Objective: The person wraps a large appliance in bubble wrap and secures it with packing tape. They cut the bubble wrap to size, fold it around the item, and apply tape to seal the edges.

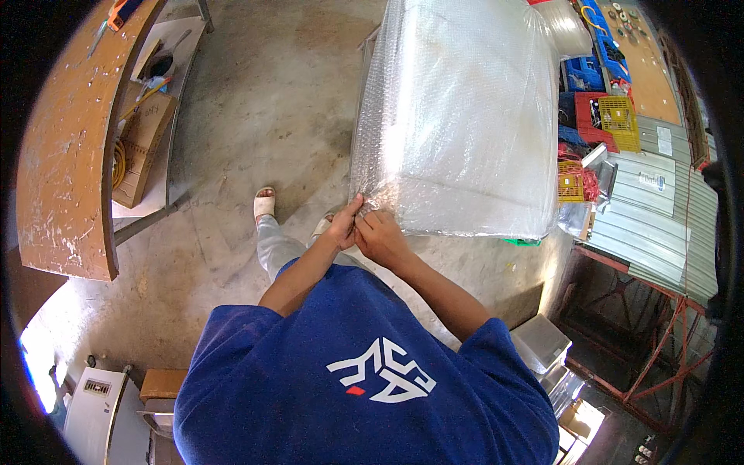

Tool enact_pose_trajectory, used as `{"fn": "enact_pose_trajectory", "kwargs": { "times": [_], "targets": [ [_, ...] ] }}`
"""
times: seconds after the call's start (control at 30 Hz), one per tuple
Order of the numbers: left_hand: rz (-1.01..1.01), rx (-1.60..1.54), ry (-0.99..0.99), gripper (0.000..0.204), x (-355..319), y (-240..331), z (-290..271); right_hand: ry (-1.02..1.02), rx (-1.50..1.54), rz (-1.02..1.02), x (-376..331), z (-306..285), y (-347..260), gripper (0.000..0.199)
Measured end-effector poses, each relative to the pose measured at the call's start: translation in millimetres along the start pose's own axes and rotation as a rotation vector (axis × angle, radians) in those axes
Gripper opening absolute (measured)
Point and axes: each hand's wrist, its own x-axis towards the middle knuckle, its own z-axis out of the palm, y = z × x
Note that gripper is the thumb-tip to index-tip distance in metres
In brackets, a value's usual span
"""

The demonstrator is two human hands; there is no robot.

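A large, box-shaped load is covered in clear bubble wrap (473, 132) and fills the upper middle of the view. At its near left corner, my two hands meet on a gathered edge of the wrap. My left hand (344, 226) pinches the edge from the left, its thumb side toward the corner. My right hand (379, 235) is closed right beside it, fingers curled over the same bunched film. What lies under the wrap is hidden by glare and folds, and the fingertips are partly covered.
At left stands a brown-topped workbench (70, 147) with a cardboard box (147, 147) on its shelf. A wrap roll (566, 29) sits at the load's far right. Yellow crates (618, 124) and metal sheets (643, 186) line the right. A white cabinet (97, 418) stands lower left.
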Motion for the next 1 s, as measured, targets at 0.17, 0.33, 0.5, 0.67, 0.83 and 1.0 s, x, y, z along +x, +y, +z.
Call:
{"fn": "enact_pose_trajectory", "kwargs": {
  "times": [0.17,0.33,0.5,0.67,0.83,1.0],
  "targets": [
    [0.200,0.110,0.258,0.040,3.2,-16.3,7.8,0.014,0.097,-0.003,-5.0,2.1,3.8,0.014],
    [0.325,0.206,0.452,0.040,8.8,-26.3,19.4,0.083,0.223,0.047,-11.4,2.0,14.1,0.016],
    [0.187,0.533,0.384,0.042,63.3,-32.5,-51.5,0.401,0.309,0.115,-16.1,-17.6,-10.6,0.020],
    [-0.121,0.099,0.233,0.040,65.9,-36.3,-22.5,0.061,0.543,0.934,-86.7,10.6,-30.4,0.028],
    [-0.371,0.465,0.206,0.045,56.8,-16.9,-4.5,0.168,1.013,1.465,-91.3,80.6,-39.9,0.051],
    [-0.382,1.165,0.282,0.049,100.3,22.8,-72.5,0.921,1.975,1.289,-12.9,65.1,-44.0,0.050]
  ]
}}
